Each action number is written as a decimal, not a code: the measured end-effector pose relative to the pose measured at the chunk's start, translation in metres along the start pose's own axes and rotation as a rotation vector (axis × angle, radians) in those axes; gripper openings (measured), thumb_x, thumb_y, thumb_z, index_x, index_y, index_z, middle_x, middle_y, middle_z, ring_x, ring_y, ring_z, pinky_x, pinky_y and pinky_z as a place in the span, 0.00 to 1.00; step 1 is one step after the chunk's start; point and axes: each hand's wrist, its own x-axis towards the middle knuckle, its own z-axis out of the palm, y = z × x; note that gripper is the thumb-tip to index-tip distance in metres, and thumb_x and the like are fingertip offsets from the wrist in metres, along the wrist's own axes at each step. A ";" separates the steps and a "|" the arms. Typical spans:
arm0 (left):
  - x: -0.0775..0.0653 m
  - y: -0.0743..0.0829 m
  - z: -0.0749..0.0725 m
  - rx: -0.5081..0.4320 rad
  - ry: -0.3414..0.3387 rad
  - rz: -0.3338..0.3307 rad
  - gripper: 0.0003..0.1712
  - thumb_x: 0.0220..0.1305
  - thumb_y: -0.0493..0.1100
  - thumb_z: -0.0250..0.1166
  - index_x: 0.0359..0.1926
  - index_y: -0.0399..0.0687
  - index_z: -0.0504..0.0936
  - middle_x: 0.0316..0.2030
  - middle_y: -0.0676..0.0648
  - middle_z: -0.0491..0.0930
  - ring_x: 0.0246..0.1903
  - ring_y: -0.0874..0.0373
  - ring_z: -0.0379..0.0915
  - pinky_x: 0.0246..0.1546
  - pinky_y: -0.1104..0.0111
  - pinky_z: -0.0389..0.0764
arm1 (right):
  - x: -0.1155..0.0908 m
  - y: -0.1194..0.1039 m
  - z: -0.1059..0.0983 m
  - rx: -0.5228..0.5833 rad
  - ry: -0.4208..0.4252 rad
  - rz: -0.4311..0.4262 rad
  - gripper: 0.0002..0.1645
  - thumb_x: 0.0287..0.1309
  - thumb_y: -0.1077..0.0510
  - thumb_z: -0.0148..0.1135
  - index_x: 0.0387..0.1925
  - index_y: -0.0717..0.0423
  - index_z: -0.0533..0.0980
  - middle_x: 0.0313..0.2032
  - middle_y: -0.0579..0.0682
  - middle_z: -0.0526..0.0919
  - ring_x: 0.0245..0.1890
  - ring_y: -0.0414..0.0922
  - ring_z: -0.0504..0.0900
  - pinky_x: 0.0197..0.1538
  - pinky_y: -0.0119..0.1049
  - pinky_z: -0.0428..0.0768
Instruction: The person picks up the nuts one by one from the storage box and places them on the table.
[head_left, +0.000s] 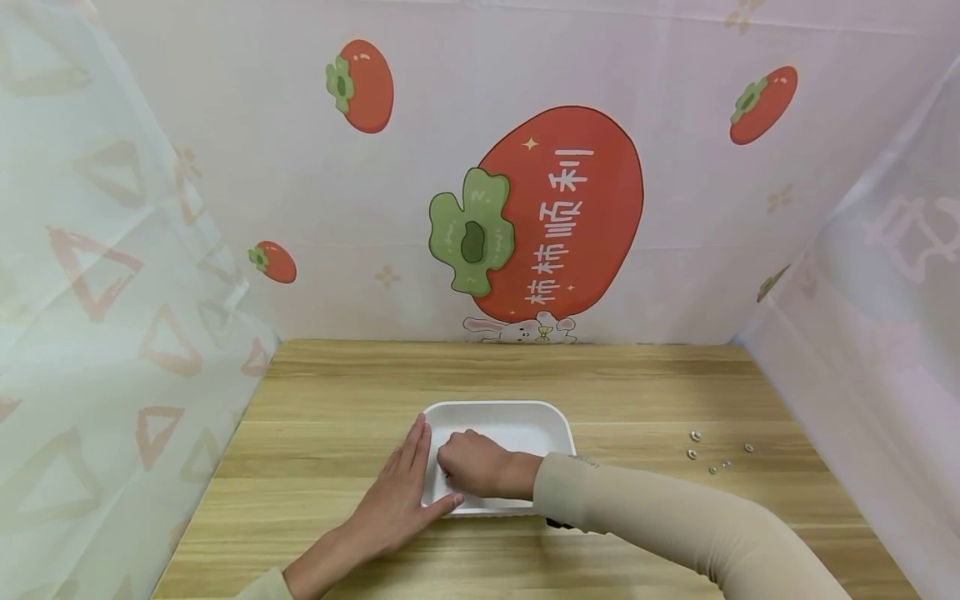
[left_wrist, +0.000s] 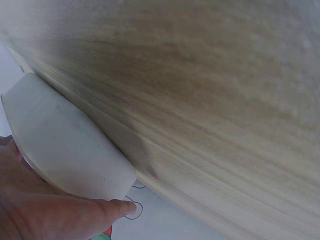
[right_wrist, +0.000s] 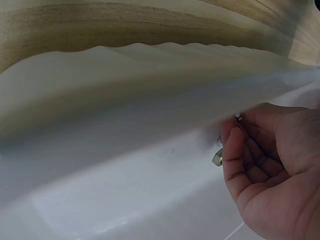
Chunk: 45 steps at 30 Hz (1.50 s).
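A white tray [head_left: 517, 417] with rounded corners lies on the wooden table. My left hand [head_left: 397, 496] rests along its left end, fingers straight beside the rim and thumb over the front corner. The left wrist view shows the tray's outer wall [left_wrist: 65, 135] against this hand. Inside the tray, my right hand [head_left: 476, 462] is low with its fingers curled. A small metal piece [right_wrist: 238, 116] shows within the curled fingers in the right wrist view. Just past the fingertips is a brassy nut [right_wrist: 218, 157], partly hidden by them.
Several small metal nuts [head_left: 692, 454] lie scattered on the table [head_left: 637, 383] to the right of the tray. Patterned white sheets [head_left: 690, 250] hang behind the table and along both sides. My right forearm crosses the tray's right end.
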 end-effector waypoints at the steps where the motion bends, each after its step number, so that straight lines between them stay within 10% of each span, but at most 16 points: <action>1: 0.000 0.000 0.000 0.001 0.000 0.000 0.64 0.71 0.72 0.61 0.83 0.30 0.45 0.85 0.38 0.36 0.81 0.38 0.48 0.79 0.43 0.58 | 0.000 0.001 0.000 0.008 0.002 -0.005 0.18 0.55 0.67 0.69 0.16 0.46 0.78 0.14 0.36 0.76 0.17 0.34 0.66 0.21 0.27 0.72; 14: 0.000 0.000 0.001 0.006 0.002 0.001 0.64 0.71 0.73 0.61 0.83 0.29 0.46 0.85 0.36 0.38 0.81 0.36 0.49 0.79 0.43 0.58 | -0.009 0.000 -0.015 0.082 -0.002 0.054 0.23 0.60 0.66 0.69 0.15 0.46 0.74 0.12 0.35 0.63 0.16 0.32 0.59 0.19 0.23 0.62; 45: 0.002 0.000 0.001 -0.008 -0.023 -0.027 0.65 0.70 0.72 0.63 0.83 0.30 0.45 0.85 0.36 0.37 0.82 0.38 0.46 0.80 0.44 0.56 | -0.036 0.016 -0.031 0.254 0.175 0.169 0.06 0.58 0.66 0.73 0.28 0.53 0.88 0.23 0.39 0.84 0.23 0.30 0.72 0.30 0.22 0.74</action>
